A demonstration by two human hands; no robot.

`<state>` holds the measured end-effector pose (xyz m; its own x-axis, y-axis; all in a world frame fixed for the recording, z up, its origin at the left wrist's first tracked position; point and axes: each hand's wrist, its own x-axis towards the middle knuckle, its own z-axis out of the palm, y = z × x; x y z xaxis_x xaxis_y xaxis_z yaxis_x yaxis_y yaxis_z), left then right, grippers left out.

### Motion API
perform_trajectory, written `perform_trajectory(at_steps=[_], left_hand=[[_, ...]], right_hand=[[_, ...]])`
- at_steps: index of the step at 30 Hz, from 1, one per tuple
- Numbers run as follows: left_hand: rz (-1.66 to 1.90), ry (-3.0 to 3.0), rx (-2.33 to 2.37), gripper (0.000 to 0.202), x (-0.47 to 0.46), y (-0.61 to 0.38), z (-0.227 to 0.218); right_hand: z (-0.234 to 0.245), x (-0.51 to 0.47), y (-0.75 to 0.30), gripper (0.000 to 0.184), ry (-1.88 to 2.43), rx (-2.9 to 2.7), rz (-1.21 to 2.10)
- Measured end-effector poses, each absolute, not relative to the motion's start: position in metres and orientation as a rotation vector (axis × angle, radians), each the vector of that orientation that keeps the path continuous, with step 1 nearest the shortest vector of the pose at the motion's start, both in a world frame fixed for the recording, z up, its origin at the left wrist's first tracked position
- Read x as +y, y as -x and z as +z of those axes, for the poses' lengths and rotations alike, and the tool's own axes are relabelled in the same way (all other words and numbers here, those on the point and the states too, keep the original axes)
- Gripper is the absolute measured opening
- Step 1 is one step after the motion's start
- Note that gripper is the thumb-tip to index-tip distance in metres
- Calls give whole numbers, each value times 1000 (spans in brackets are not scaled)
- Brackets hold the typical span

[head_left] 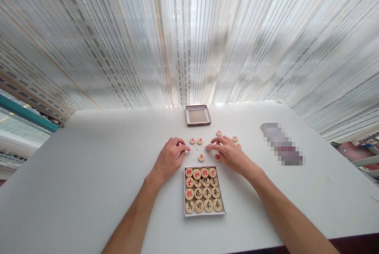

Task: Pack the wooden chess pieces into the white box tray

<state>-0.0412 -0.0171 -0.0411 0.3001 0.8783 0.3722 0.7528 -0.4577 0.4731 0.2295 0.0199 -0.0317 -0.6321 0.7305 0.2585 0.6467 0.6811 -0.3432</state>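
A shallow white box lies on the white table, filled with several round wooden Chinese chess pieces marked in red or black. Loose red-marked pieces lie beyond the box. My left hand rests on the table left of them, fingers curled and fingertips pinched together; I cannot see what, if anything, is in them. My right hand lies flat with fingers stretched out over several loose pieces, one piece showing under it. A single piece sits between both hands.
The box's lid lies open side up at the table's far edge. A blurred-out flat object lies to the right. Striped sheer curtains hang behind the table. The table's near edge runs at the bottom right.
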Motion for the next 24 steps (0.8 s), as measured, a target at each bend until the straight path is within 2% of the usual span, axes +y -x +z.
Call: perform_trajectory(at_steps=[9, 17, 24], left_hand=[[933, -2294, 1493, 28, -18, 41, -40], [915, -2218, 1509, 26, -21, 38, -37], [899, -2171, 1526, 24, -24, 37, -36]], right_hand=[[-32, 25, -235, 26, 1096, -2475, 343], [-36, 28, -240, 22, 1112, -2445, 397], [-29, 25, -239, 28, 1074, -2320, 381]])
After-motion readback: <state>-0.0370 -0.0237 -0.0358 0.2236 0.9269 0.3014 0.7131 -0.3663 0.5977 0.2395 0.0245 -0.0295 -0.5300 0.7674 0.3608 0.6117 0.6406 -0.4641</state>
